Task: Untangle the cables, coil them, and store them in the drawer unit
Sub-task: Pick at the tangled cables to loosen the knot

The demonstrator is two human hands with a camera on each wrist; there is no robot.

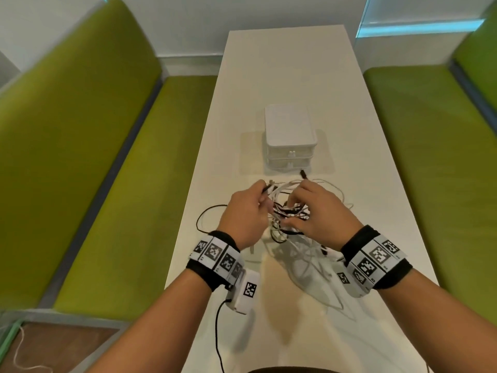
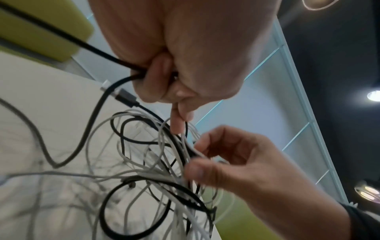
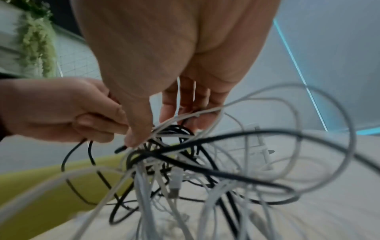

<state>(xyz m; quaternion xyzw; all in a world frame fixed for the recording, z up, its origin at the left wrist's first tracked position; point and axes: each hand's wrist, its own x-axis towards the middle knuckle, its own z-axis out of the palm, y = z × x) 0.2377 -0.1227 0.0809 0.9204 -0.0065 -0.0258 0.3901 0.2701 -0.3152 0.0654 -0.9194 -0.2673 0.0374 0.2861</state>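
White table (image 1: 282, 76), tangled cables (image 1: 289, 211), unlabelled.

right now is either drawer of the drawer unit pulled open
No: in the head view both drawers of the white drawer unit sit flush and closed, while the tangled cables are out on the table in front of it.

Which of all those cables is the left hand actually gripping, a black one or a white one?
A black cable: the left hand grips it in its curled fingers, while the white cables hang tangled below, near the right hand.
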